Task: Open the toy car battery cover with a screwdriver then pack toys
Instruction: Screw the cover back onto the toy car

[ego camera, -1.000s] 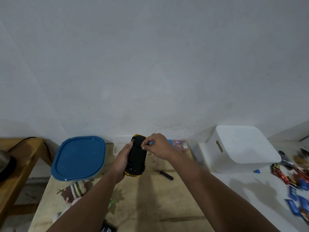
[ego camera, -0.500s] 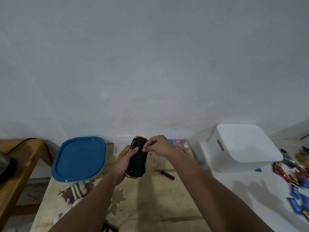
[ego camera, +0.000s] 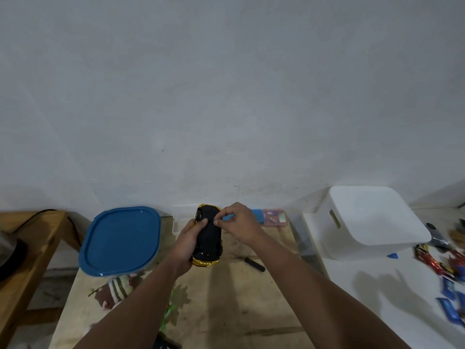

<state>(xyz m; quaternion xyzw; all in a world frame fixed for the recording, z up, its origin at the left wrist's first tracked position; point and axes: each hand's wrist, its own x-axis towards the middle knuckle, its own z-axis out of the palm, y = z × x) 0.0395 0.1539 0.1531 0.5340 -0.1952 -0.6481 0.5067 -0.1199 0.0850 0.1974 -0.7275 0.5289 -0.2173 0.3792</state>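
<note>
Lying upside down above the wooden counter (ego camera: 226, 311), the toy car (ego camera: 209, 239) shows its black underside, gripped along its side by the left hand (ego camera: 187, 244). Curled fingers (ego camera: 218, 219) of the right hand (ego camera: 241, 224) pinch at that underside near its far end. A black screwdriver (ego camera: 254, 264) lies just right of it. Farther out sit a blue-lidded container (ego camera: 120, 240) and a white bin (ego camera: 372, 220).

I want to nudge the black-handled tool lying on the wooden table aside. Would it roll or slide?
The black-handled tool looks round and slim, so a sideways push would probably roll it rather than slide it. It lies flat on the wooden table, so tipping seems unlikely. It appears rigid and likely light for its size.
</note>
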